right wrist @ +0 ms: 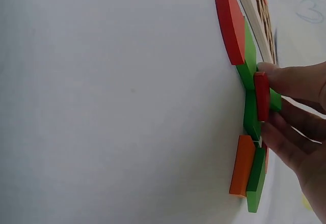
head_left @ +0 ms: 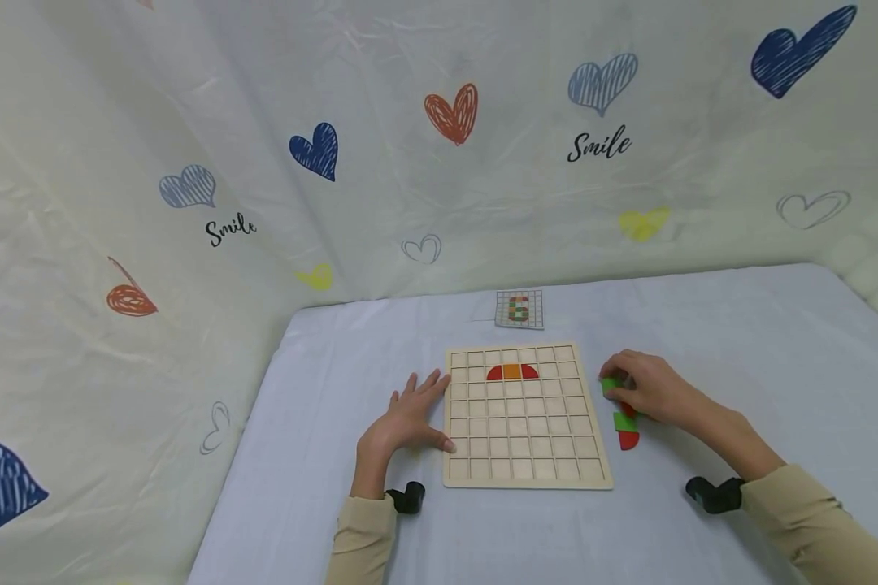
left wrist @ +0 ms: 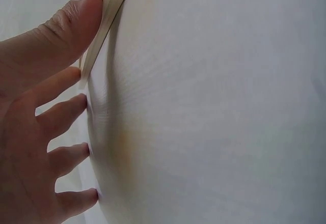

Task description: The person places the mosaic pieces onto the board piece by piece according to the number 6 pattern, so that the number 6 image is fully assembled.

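My left hand (head_left: 404, 416) has its fingers spread at the left edge of a wooden grid board (head_left: 600, 479). In the left wrist view its thumb (left wrist: 66, 28) rests along the board's rim. Right of the board, my right hand (head_left: 654, 390) pinches a green block (head_left: 610, 387) between thumb and fingers. A red block (right wrist: 262, 95) sits close beside the thumb tip in the right wrist view. Nearer me lie another green block (head_left: 625, 422) and a red rounded block (head_left: 629, 440). On the board, an orange square (head_left: 511, 371) stands between two red rounded pieces.
A small printed card (head_left: 519, 309) with a coloured grid pattern lies behind the board. An orange block (right wrist: 242, 165) and further green pieces cluster under the right hand. A white cloth covers the table (head_left: 300, 406), and a curtain with hearts hangs behind it.
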A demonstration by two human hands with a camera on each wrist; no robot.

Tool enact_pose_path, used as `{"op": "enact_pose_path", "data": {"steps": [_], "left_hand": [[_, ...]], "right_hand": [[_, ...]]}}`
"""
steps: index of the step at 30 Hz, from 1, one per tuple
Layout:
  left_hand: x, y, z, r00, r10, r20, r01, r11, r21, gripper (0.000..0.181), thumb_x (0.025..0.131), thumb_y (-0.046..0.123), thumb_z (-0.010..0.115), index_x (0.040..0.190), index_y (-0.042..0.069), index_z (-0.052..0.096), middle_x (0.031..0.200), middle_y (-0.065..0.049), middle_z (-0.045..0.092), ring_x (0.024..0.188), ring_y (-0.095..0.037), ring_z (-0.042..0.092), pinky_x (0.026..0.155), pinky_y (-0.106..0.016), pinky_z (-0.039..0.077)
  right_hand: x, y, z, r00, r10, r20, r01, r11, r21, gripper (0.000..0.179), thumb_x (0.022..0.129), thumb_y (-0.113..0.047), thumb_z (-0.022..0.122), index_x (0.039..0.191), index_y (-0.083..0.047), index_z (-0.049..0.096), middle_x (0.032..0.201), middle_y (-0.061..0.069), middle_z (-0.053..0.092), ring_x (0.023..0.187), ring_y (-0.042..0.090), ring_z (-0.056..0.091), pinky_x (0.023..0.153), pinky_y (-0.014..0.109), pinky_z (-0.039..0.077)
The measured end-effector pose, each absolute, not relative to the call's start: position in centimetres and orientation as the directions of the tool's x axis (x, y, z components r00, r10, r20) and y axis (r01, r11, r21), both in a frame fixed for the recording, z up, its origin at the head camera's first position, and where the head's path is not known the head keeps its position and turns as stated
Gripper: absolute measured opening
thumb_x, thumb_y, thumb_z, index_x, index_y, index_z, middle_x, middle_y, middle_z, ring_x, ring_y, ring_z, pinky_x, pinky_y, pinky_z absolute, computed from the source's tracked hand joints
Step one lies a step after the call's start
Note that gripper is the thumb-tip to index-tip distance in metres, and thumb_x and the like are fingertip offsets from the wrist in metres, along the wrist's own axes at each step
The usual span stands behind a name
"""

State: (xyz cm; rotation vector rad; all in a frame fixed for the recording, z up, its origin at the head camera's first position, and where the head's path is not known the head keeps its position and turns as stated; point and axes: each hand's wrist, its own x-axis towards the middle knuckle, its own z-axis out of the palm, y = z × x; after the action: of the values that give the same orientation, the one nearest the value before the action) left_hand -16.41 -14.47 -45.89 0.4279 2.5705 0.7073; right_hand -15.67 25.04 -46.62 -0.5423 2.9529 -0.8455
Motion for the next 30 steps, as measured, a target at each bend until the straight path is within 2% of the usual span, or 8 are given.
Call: {"op": "enact_pose_path", "data": {"steps": [5, 15, 21, 30], "left_hand": [[-16.46, -14.44, -45.83, -0.854, 0.403, -0.331, 0.177, 0.821, 0.542, 0.112, 0.074, 0.029, 0.094, 0.164, 0.019, 0.028, 0.173, -0.004, 0.017, 0.160, -0.039, -0.001, 0.127, -0.064, 0.003], [-16.47, -14.43, -45.85, -0.854, 0.404, -0.329, 0.180, 0.821, 0.541, 0.112, 0.074, 0.029, 0.094, 0.164, 0.018, 0.029, 0.173, -0.004, 0.017, 0.160, -0.039, 0.000, 0.126, -0.065, 0.004], [-16.56, -14.46, -45.98, -0.852, 0.404, -0.332, 0.182, 0.825, 0.535, 0.112, 0.074, 0.030, 0.094, 0.165, 0.019, 0.028, 0.173, -0.003, 0.016, 0.160, -0.039, -0.001, 0.127, -0.064, 0.003], [-16.47, -14.57, -46.00, -0.853, 0.407, -0.326, 0.183, 0.819, 0.544, 0.113, 0.074, 0.029, 0.094, 0.164, 0.017, 0.028, 0.173, -0.005, 0.017, 0.160, -0.040, -0.001, 0.126, -0.066, 0.004]], "right_hand": [[-15.66, 24.95, -46.64, -0.941, -0.328, 0.079, -0.319, 0.785, -0.530, 0.025, 0.083, -0.002, 0.082, 0.104, -0.001, 0.069, 0.095, 0.006, 0.071, 0.082, 0.017, 0.060, 0.071, 0.030, 0.058], [-15.61, 25.25, -46.66, -0.897, -0.396, 0.199, -0.441, 0.757, -0.482, 0.025, 0.081, 0.003, 0.081, 0.106, -0.001, 0.078, 0.099, 0.008, 0.077, 0.084, 0.021, 0.068, 0.076, 0.038, 0.062], [-15.60, 25.19, -46.58, -0.913, -0.372, 0.170, -0.403, 0.751, -0.522, 0.025, 0.082, 0.003, 0.080, 0.107, 0.001, 0.077, 0.101, 0.010, 0.077, 0.087, 0.024, 0.070, 0.077, 0.043, 0.063], [-15.58, 25.13, -46.45, -0.932, -0.348, 0.100, -0.336, 0.730, -0.595, 0.031, 0.084, 0.005, 0.077, 0.115, 0.006, 0.073, 0.107, 0.017, 0.075, 0.092, 0.029, 0.072, 0.078, 0.043, 0.063]]}}
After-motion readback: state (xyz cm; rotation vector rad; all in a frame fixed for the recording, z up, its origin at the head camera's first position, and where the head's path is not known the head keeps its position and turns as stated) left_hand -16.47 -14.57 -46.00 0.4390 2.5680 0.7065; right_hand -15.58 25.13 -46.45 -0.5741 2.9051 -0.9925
